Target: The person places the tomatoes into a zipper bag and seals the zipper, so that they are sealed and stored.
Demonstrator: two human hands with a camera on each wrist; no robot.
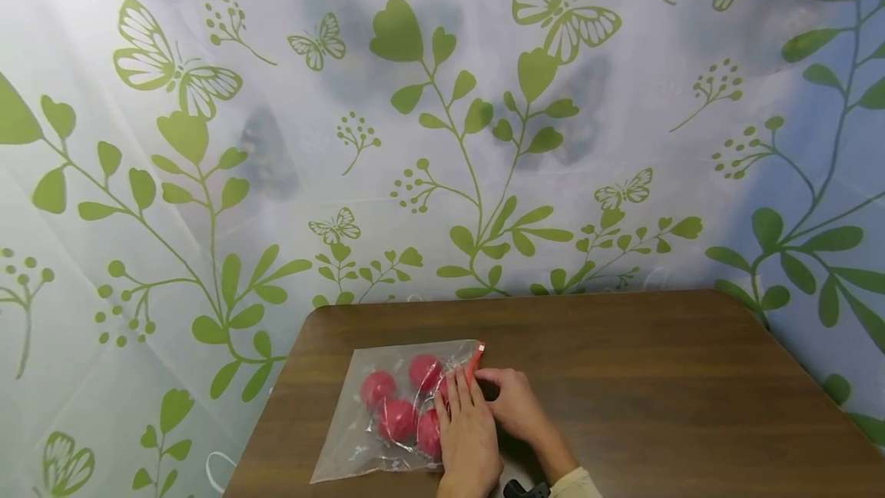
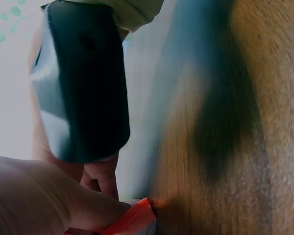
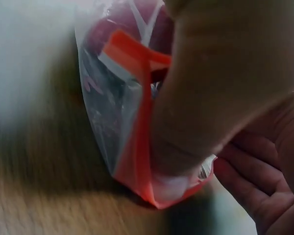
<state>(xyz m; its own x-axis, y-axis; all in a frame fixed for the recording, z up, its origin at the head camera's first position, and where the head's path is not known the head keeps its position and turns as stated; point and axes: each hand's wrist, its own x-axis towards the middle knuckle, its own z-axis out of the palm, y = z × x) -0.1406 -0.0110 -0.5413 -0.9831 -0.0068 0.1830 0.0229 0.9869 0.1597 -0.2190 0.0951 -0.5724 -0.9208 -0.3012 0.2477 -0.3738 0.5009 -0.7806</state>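
Observation:
A clear plastic zip bag (image 1: 346, 436) with several red balls (image 1: 397, 419) in it lies on the table, its red-edged mouth to the right. My left hand (image 1: 470, 433) holds the bag near the mouth, its long fingers stretched over the film and nearest balls. In the left wrist view its thumb (image 2: 95, 208) meets the red strip (image 2: 134, 218). With the right hand (image 1: 518, 406) I pinch the edge of the mouth. In the right wrist view the red rim (image 3: 146, 166) stands partly apart around a thumb tip. Some fingertips are hidden.
The brown wooden table (image 1: 657, 383) extends to the right of the bag. Behind it hangs a white curtain (image 1: 415, 137) printed with green leaves and butterflies. A black band (image 1: 525, 489) and a beige sleeve (image 1: 575, 485) cover the right wrist.

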